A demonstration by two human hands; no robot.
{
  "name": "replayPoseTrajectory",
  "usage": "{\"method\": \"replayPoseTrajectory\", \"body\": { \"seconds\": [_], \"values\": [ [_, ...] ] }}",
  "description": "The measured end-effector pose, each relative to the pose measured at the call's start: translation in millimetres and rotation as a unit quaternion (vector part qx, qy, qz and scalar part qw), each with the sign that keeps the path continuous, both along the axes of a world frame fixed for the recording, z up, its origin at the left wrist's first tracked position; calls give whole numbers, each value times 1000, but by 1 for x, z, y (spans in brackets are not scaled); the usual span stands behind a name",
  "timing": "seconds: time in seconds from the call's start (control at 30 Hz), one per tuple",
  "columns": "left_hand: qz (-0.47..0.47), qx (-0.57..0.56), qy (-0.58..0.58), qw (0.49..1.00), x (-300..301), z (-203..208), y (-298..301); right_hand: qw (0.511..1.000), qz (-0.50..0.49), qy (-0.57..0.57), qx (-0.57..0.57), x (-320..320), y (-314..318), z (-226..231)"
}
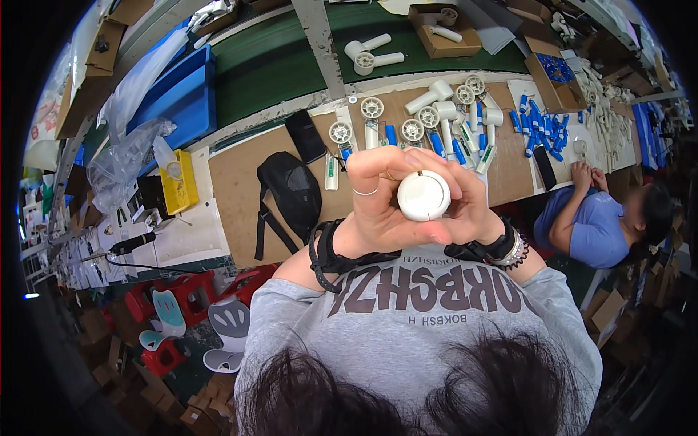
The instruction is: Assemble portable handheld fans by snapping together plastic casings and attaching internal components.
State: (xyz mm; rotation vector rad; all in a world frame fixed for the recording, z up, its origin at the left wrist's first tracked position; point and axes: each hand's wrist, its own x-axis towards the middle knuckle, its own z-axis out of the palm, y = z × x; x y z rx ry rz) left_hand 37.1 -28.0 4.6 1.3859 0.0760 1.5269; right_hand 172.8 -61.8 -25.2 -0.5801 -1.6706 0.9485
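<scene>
My left hand [372, 195] and right hand [469, 200] gripped a round part [424, 196], dark capitals [425, 289] crossed my shirt [363, 330], smaller lettering [439, 320] beside.

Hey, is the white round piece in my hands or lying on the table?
In your hands: the white round piece is between your left hand and right hand, with fingers curled around it.

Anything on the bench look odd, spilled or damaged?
Mildly: a black fabric bag-like item lies on the brown board, its strap trailing toward the near edge, likely a personal item, so out of place. Blue cylinders lie jumbled farther right. No spill shows, nor clear damage on the round white plastic piece between left hand and right hand.
</scene>
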Motion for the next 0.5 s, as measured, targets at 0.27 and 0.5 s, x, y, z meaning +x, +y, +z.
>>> {"method": "replayPoseTrajectory", "body": {
  "seconds": [0.27, 0.5],
  "values": [
    [-37, 7, 69, 997, -5, -4, 5, 994, 64, 24, -83, 6, -4, -9],
    [-59, -39, 67, 995, -3, -5, 1, 982, -13, 89, -164, -7, -11, 8]
  ]
}}
